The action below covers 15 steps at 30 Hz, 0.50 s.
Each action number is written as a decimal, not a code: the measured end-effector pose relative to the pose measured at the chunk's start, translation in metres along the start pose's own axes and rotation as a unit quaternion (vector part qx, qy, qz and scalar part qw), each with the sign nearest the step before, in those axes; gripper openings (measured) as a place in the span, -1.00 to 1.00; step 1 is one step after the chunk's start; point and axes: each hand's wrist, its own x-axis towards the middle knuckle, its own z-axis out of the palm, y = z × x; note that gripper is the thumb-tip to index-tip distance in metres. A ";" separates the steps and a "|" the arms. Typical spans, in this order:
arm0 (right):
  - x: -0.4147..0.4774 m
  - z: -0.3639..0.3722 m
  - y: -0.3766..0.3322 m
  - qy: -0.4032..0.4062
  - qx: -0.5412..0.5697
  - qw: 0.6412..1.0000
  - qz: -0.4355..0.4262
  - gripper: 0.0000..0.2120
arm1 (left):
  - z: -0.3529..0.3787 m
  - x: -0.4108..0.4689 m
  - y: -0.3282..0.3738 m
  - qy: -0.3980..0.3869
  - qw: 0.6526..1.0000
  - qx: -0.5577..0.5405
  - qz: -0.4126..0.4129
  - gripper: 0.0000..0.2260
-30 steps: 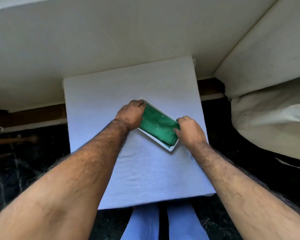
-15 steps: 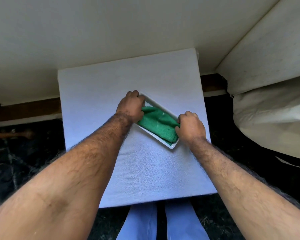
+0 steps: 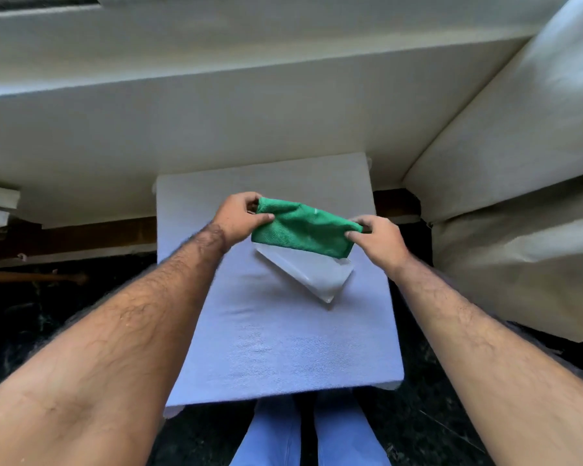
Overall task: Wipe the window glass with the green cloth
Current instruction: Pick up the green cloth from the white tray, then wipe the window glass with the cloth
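Note:
A folded green cloth (image 3: 303,228) hangs in the air above a small white tray (image 3: 312,275). My left hand (image 3: 241,216) pinches the cloth's left end, and my right hand (image 3: 377,242) pinches its right end. The tray lies slantwise on a white towel-covered table (image 3: 266,331) and holds nothing that I can see. The cloth hides the tray's far edge. A dark strip at the top left (image 3: 37,0) may be the window's lower edge; no glass shows clearly.
A cream wall (image 3: 216,112) rises behind the table, with a ledge above it. A pale curtain or cover (image 3: 519,196) hangs at the right. The floor (image 3: 31,314) is dark. My blue trouser legs (image 3: 307,432) show below the table's near edge.
Both hands have lifted the green cloth out of the tray and hold it stretched above it. The view has tilted up, so more wall and ledge show.

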 end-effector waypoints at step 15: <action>-0.088 -0.180 -0.232 0.008 0.254 0.955 -0.153 -0.87 | -0.155 -0.095 0.251 0.110 0.967 -0.168 0.157 -0.79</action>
